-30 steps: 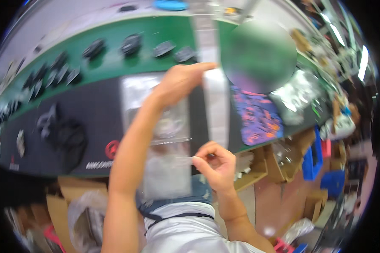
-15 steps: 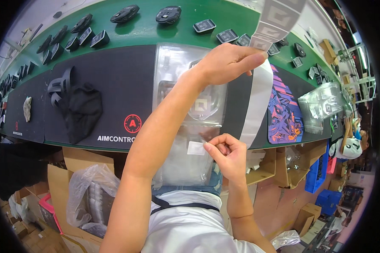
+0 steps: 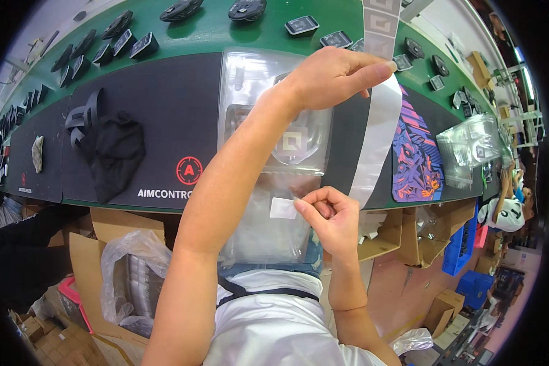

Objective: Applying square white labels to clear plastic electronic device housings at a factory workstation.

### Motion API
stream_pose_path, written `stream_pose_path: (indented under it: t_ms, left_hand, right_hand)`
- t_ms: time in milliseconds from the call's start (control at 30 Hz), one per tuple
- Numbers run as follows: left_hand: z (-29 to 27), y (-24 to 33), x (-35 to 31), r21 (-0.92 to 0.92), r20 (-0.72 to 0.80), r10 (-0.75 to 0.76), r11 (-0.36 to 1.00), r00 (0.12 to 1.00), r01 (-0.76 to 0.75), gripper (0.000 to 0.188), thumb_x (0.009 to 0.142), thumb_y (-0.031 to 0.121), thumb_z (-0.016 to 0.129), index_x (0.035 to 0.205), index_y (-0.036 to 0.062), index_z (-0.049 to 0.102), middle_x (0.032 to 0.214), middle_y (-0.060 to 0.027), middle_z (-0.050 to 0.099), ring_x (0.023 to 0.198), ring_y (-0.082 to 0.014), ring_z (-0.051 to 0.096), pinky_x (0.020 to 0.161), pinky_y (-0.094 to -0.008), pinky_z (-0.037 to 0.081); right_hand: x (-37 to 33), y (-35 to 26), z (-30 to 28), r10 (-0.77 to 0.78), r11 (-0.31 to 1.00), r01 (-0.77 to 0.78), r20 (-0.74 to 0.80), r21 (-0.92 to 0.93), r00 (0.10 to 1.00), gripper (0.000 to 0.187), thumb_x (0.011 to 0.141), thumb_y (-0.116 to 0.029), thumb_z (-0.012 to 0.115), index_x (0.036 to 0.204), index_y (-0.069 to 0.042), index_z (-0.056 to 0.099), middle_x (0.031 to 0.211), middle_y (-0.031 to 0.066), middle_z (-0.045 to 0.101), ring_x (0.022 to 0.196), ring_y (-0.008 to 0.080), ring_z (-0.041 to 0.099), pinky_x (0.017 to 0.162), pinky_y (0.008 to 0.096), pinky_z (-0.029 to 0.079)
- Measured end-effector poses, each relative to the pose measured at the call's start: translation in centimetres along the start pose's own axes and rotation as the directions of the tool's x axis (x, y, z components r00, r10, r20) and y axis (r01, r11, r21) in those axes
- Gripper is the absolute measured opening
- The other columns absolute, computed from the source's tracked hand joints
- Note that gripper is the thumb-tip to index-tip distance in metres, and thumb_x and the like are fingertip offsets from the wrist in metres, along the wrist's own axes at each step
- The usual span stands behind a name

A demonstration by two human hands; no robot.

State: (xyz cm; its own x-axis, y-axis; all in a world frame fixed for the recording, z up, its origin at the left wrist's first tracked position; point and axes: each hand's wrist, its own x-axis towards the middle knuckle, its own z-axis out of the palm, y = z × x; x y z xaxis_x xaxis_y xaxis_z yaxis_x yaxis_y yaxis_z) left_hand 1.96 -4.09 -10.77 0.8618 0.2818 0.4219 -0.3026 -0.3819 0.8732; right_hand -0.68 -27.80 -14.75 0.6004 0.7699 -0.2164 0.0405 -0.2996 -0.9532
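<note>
While the left hand (image 3: 332, 76) now pinches the long white sticker strip (image 3: 375, 131) higher above the clear plastic tray (image 3: 256, 85) on the black mat (image 3: 165, 110), the right hand (image 3: 329, 213) pinches a small white sticker (image 3: 282, 208) peeled off, near the clear bag (image 3: 268, 235).

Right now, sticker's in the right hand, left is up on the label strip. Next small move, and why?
Probably lower the right hand and press the small white sticker onto the clear plastic tray under it. The sticker is pinched at one edge by the fingertips and already lies over the tray, apart from the white label strip that the left hand holds up.
</note>
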Motion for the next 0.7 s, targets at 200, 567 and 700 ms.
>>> stream_pose_path:
  t_ms: [200, 567, 700]
  left_hand:
    - [-0.2, 0.0, 0.1, -0.007, 0.026, -0.006, 1.000, 1.000, 0.006, 0.061, 0.105, 0.059, 0.045, 0.133, 0.0105, 0.069, 0.082, -0.0020, 0.066, 0.082, -0.0123, 0.055, 0.076, -0.0295, 0.046]
    - [0.2, -0.6, 0.2, 0.048, -0.012, -0.008, 0.999, 1.000, 0.009, 0.049, 0.101, 0.041, 0.065, 0.134, 0.0045, 0.066, 0.108, -0.0073, 0.074, 0.096, -0.0128, 0.066, 0.086, -0.0292, 0.053]
    - [-0.1, -0.5, 0.4, 0.017, 0.001, -0.049, 0.999, 0.999, 0.049, 0.048, 0.102, 0.038, 0.063, 0.135, 0.0039, 0.066, 0.114, -0.0066, 0.074, 0.102, -0.0132, 0.066, 0.092, -0.0304, 0.053]
  right_hand:
    - [0.3, 0.2, -0.1, -0.003, 1.000, 0.003, 0.000, -0.011, 1.000, 0.019, 0.084, -0.013, 0.083, 0.087, 0.002, 0.072, 0.063, -0.0086, 0.051, 0.058, 0.0003, 0.036, 0.052, 0.0202, 0.026]
    - [0.2, 2.9, 2.2, -0.549, 0.796, 0.453, -0.164, -0.402, 0.819, 0.028, 0.078, -0.010, 0.085, 0.102, -0.002, 0.073, 0.086, 0.0039, 0.065, 0.067, 0.0116, 0.052, 0.059, 0.0263, 0.040]
    - [-0.9, 3.1, 1.5, -0.697, 0.442, 0.647, 0.215, -0.621, 0.684, 0.063, 0.075, -0.026, 0.086, 0.130, -0.004, 0.065, 0.132, 0.0133, 0.062, 0.112, 0.0259, 0.058, 0.092, 0.0399, 0.044]
